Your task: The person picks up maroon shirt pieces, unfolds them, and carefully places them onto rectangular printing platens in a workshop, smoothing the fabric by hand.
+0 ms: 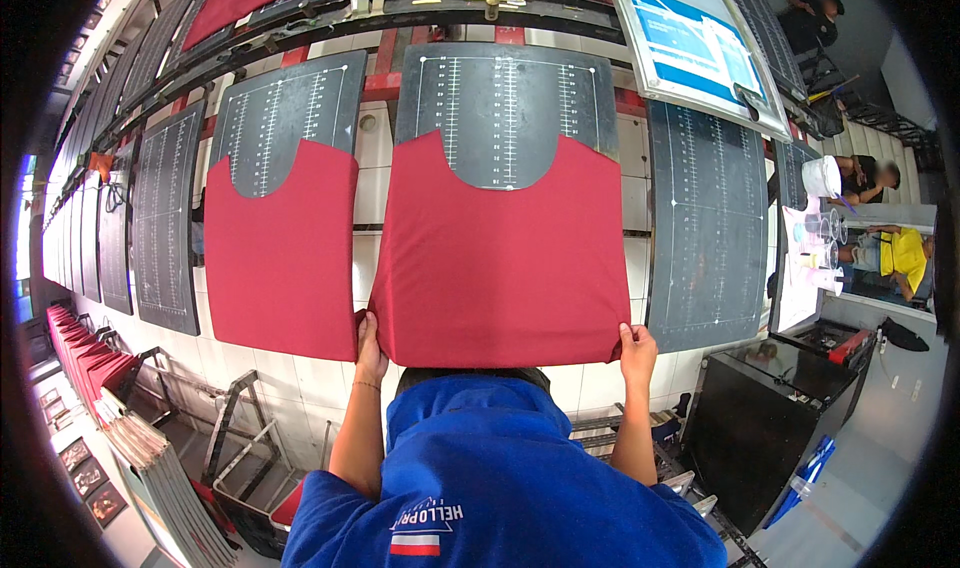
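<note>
Two hands (head view): right hand [638, 353], right of centre, has thumb and fingers pinched together on the lower right corner of the cloth. Left hand [369, 350] is at the lower left edge, fingertips partly hidden, so can't tell if it's really clamped.
Maroon panel [505, 268]: middle of the frame, draped over the dark board [510, 88], scooped neckline toward the top.
Ruled lines: I'd use the board's middle scale to centre that scoop, then check both shoulders against the outer scales.
Lower corners: imo pull both evenly, gently. Yank one and the neckline probably skews.
Left side: flares out toward the bottom, so I'd smooth that before letting go.
Neighbour panel [280, 268]: left of centre, close to the left hand, so mind you don't snag it.
</note>
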Demonstrator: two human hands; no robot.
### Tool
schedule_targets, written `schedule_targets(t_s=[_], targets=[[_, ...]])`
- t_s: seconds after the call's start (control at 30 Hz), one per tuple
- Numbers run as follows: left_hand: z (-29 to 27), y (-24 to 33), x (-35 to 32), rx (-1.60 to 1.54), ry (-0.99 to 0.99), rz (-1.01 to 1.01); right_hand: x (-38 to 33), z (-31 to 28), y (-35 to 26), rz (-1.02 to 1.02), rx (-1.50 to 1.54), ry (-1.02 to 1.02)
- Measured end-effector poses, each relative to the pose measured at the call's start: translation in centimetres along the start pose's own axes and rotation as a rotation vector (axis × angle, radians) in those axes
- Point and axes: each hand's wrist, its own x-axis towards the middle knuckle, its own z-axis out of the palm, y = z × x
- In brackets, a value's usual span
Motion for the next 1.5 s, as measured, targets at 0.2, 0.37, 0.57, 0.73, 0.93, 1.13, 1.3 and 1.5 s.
schedule_targets(t_s=[0.2, 0.37, 0.57, 0.73, 0.93, 1.13, 1.3, 1.5], targets=[[3.4, 1.6, 1.2, 0.256, -0.085, -0.116, 5.1, 2.2, 0.5, -0.138, -0.073, -0.113], [14.6, 8.7, 9.1, 0.131, -0.222, -0.281, 16.7, 5.3, -10.3, 0.097, 0.849, -0.459], [18.4, 12.8, 17.9, 0.122, -0.396, 0.017, 23.4, 6.2, -14.5, 0.131, 1.014, -0.544], [17.6, 13.5, 19.3, 0.073, -0.350, 0.055, 24.0, 6.6, -14.7, 0.117, 1.169, -0.385], [18.6, 13.8, 19.2, 0.103, -0.289, 0.089, 24.1, 7.0, -14.5, 0.095, 1.165, -0.335], [18.9, 13.3, 19.5, 0.247, -0.216, 0.091, 24.9, 7.0, -13.5, 0.073, 1.048, -0.289], [12.8, 7.9, 14.0, 0.352, -0.237, -0.108, 13.3, 8.0, -18.1, -0.705, 0.003, 0.353], [8.3, 4.7, 3.8, 0.681, -0.258, -0.130, 2.9, 8.1, -20.9, -1.330, -0.767, -0.406]])
